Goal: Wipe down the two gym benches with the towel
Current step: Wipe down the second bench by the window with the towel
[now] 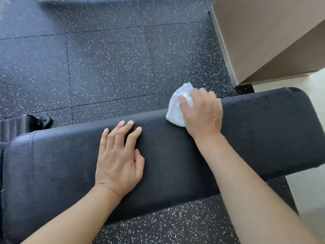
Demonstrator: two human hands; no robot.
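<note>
— How's the light?
— Bright, soft daylight, strongest toward three o'clock, where the pale floor nearly washes out.
— Shadows?
— Faint ones under the left hand on the worktop, whose leather grain shows a dull sheen.
— Sharpness?
— Crisp at centre. The towel blows out white, and the right hand looks slightly smeared.
— Edges?
— Wide-angle bending; the speckled floor blurs toward twelve o'clock.
</note>
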